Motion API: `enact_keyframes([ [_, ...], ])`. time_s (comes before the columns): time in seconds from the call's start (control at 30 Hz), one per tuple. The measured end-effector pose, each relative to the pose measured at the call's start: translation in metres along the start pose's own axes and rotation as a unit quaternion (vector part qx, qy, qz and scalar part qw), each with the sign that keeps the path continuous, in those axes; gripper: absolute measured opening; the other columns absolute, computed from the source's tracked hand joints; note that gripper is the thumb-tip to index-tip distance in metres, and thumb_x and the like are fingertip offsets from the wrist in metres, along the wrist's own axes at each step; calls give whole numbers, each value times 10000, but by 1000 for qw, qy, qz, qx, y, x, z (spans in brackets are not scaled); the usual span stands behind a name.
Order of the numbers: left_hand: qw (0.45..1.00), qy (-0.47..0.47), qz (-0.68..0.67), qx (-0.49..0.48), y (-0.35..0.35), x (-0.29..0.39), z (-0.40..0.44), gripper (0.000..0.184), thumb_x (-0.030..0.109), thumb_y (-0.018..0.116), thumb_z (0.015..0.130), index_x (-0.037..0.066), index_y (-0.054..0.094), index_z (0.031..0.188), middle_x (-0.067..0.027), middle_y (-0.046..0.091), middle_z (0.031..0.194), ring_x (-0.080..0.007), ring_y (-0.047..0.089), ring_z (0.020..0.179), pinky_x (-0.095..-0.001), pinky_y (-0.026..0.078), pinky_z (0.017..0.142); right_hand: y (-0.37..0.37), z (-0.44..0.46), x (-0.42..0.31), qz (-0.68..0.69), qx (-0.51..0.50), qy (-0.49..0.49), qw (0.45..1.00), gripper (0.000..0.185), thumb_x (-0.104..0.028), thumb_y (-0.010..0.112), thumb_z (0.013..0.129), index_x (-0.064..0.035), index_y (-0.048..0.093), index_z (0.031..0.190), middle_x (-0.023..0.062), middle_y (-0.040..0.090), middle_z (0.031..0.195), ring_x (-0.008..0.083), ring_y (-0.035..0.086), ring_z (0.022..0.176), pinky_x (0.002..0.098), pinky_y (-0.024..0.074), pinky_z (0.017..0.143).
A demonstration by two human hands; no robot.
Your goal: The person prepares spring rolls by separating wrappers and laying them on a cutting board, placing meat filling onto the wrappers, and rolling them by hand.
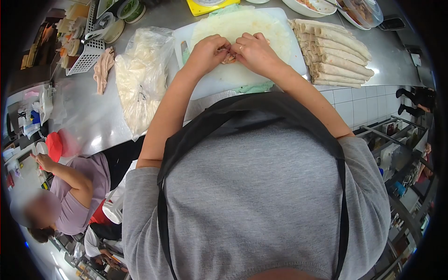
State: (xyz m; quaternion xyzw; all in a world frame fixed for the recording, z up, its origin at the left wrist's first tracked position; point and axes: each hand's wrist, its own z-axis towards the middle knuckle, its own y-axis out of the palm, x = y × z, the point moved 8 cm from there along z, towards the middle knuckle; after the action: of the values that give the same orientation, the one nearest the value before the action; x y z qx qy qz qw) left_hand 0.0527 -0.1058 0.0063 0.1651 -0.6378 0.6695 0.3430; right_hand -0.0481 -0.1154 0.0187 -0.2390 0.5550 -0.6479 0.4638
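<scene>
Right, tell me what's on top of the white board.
Thin pale sheets lie on the white board, with brownish filling between the left hand and right hand. The hands partly hide it; the sheets cover much of the board.

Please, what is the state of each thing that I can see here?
Left hand: fingers closed on filling
Right hand: fingers closed on filling
Filling: bunched between the hands
Wrapper: spread flat
Board: mostly covered
Rolls: stacked
Bag: crumpled, with contents
Cloth: crumpled
Bowl: uncovered, with food
</scene>
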Motion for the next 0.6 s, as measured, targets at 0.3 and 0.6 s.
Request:
enact_keyframes([
  [0.3, 996, 59, 24, 59, -8, 21, 0, 613, 283, 779, 690, 89, 539, 1219, -115, 578, 1093, -248, 561, 992, -339, 463, 865, -21, -27, 51, 58, -2, 87, 994, 475, -316, 749, 695, -141, 599, 1111, 21, 561, 997, 221, 528, 978, 393, 381, 818],
  [0.6, 996, 69, 31, 42, 34, 36, 17, 521, 216, 742, 688, 90, 569, 1163, -95, 605, 941, -273, 561, 928, -355, 464, 777, -30, -40, 64, 233, 43, 107, 966, 330, -183, 710, 740, -92, 614, 1042, 48, 574, 922, 257, 563, 871, 373, 458, 770],
])
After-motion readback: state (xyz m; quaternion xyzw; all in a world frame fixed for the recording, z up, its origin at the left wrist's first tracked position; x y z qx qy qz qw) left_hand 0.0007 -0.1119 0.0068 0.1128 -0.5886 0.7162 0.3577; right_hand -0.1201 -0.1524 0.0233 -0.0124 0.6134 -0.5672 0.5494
